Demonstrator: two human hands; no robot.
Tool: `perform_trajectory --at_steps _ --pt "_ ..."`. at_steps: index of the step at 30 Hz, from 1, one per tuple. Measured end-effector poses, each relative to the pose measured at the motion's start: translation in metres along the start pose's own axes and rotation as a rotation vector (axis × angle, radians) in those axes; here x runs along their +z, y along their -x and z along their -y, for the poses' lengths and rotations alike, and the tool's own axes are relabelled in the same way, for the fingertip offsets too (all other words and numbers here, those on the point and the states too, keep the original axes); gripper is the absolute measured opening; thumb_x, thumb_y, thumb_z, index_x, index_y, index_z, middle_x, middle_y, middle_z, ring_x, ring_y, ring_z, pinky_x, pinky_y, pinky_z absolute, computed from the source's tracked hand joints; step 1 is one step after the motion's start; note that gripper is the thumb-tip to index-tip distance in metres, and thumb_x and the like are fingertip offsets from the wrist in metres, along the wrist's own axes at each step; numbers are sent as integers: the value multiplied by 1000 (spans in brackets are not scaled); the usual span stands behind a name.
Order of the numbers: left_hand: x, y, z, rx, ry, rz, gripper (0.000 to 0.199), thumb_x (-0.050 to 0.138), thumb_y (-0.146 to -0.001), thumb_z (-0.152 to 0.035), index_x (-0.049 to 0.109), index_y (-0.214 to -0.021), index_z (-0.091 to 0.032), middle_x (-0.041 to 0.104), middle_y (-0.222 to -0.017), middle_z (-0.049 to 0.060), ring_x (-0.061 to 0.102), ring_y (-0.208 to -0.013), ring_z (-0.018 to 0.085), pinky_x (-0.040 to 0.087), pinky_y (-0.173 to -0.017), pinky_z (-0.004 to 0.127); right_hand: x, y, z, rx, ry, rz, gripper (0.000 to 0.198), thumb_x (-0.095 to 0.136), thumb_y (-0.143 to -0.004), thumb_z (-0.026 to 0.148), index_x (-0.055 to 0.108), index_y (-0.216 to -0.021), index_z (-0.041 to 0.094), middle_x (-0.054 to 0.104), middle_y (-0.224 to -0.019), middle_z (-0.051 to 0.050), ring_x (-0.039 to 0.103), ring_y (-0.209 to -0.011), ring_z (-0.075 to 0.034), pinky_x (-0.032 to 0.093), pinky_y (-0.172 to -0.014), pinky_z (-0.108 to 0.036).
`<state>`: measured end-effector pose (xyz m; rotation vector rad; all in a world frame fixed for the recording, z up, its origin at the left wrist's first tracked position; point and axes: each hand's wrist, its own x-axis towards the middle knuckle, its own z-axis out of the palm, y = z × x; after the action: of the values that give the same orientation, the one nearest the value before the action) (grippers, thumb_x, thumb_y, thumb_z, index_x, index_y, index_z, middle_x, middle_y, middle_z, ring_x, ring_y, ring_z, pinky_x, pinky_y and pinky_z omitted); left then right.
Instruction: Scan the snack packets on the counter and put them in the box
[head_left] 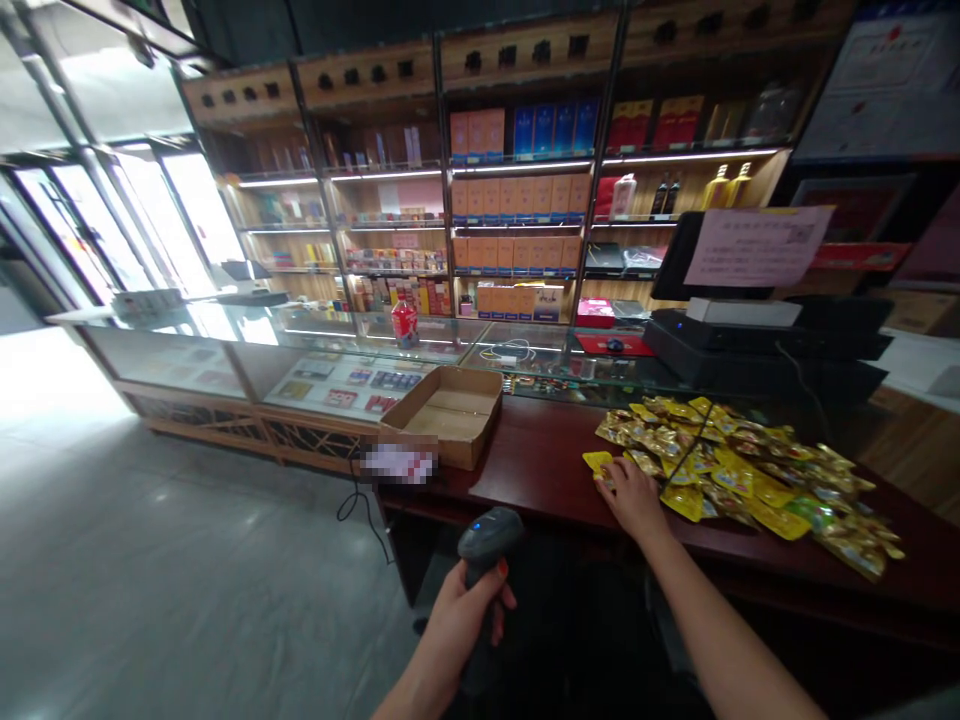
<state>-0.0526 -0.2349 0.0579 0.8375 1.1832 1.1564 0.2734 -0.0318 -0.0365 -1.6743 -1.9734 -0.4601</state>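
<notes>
My left hand is wrapped round the handle of a dark handheld barcode scanner, held in front of the desk edge. A small blue light shows on the scanner's head. My right hand reaches onto the desk, its fingers bent over a small yellow snack packet at the left edge of a heap. The fingertips partly cover that packet. Many gold and yellow snack packets make up the heap to the right, with a dark cable lying across it.
A shallow open cardboard box stands on the dark red desk, left of the heap. Behind are a monitor, a mouse, a glass counter with a red bottle, and stocked shelves.
</notes>
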Motion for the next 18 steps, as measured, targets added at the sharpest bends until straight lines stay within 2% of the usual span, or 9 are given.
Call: perform_trajectory --at_steps 4,7,11,14,18 --pt "6 -5 10 -26 -4 23 53 83 -72 -64 61 -84 -17 71 -64 3 51 -39 9 35 -40 22 7 2 -1 10 61 25 45 51 -103 37 64 -144 22 64 -143 -18 57 -132 -33 39 -111 -49" --pt "15 -6 8 -37 -15 37 55 84 -69 -65 60 -82 -18 69 -61 2 50 -38 9 34 -39 22 8 3 0 12 61 83 47 50 -103 36 64 -146 24 69 -139 -17 56 -135 -34 36 -113 -52" --pt "33 -4 -3 2 9 85 51 83 -73 -60 61 -90 -17 71 -64 2 51 -39 10 35 -41 22 8 3 -1 -2 31 82 47 48 -103 36 63 -146 25 73 -131 -14 57 -134 -33 34 -114 -54" --pt "47 -4 -9 7 6 105 49 83 -73 -57 61 -90 -17 70 -64 2 51 -39 10 34 -41 22 8 2 -4 -30 -23 28 45 51 -100 32 65 -142 26 70 -131 -14 58 -130 -32 38 -112 -54" --pt "61 -7 -11 -17 -12 121 44 83 -72 -54 61 -86 -18 70 -63 2 52 -40 10 35 -41 22 8 3 -8 -36 -151 -4 46 50 -96 19 67 -139 24 60 -136 -16 63 -119 -31 51 -104 -47"
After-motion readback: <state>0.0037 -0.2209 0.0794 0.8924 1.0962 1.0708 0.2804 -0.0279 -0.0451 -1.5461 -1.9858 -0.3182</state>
